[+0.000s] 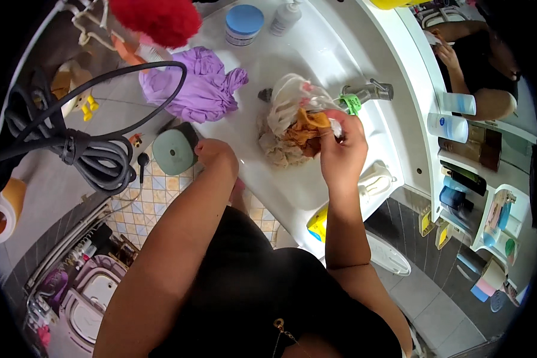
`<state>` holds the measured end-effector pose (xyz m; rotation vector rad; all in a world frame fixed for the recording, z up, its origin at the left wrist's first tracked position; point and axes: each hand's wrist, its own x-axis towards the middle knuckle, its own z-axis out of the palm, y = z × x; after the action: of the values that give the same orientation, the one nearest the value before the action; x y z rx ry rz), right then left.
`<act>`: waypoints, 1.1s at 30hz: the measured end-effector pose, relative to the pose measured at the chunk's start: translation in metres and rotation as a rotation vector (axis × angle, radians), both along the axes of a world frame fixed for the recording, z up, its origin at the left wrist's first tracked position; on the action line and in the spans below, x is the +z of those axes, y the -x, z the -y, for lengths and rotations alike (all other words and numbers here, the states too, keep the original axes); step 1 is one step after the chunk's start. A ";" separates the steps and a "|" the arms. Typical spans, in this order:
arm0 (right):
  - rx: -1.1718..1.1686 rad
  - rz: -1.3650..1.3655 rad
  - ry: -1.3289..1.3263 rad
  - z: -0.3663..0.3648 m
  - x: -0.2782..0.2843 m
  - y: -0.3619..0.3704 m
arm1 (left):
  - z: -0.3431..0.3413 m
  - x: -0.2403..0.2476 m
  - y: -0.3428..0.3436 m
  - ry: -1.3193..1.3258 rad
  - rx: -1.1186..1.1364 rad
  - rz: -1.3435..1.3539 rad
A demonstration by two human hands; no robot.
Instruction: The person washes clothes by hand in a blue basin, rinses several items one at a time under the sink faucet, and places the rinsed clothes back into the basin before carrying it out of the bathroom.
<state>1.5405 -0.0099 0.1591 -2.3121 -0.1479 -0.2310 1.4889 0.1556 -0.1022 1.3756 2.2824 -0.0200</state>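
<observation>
In the white sink [292, 203] lies a crumpled pile: a whitish, see-through plastic bag [289, 98], an orange-brown crumpled piece [307, 128] and a beige wad [280, 149]. My right hand [347, 146] is at the pile's right side, fingers pinched together on a small crumpled white piece [337, 129] against the orange-brown one. Whether that white piece is plastic or tissue I cannot tell. My left hand [218, 155] is closed at the sink's left edge, next to a pale green container [174, 153] with a dark side. What its fingers hold, if anything, is hidden.
A lilac cloth [203, 83] lies over the sink's left rim, near a blue-lidded tub [243, 25] and a pump bottle [286, 18]. The tap [373, 91] stands at the right. A coiled dark cable [95, 152] hangs at left, and a mirrored shelf [453, 158] holds bottles.
</observation>
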 end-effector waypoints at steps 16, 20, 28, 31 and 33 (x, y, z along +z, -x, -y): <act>-0.149 -0.523 0.293 0.075 -0.229 0.009 | 0.004 0.024 -0.008 0.109 0.025 0.072; -0.155 -0.657 0.225 0.029 -0.233 0.012 | -0.002 -0.005 0.002 -0.032 -0.070 -0.019; -0.012 -0.498 -0.317 0.013 -0.134 0.008 | -0.004 0.021 -0.002 0.055 0.052 -0.010; -0.024 -0.349 -0.343 -0.001 -0.063 -0.004 | 0.003 0.020 -0.005 0.039 -0.012 0.019; -0.039 -0.303 -0.389 -0.003 -0.028 -0.009 | 0.004 0.015 -0.003 0.033 -0.040 0.002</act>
<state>1.5495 -0.0072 0.1306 -1.9348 0.0895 0.0696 1.4920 0.1514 -0.0867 1.4040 2.2425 -0.0688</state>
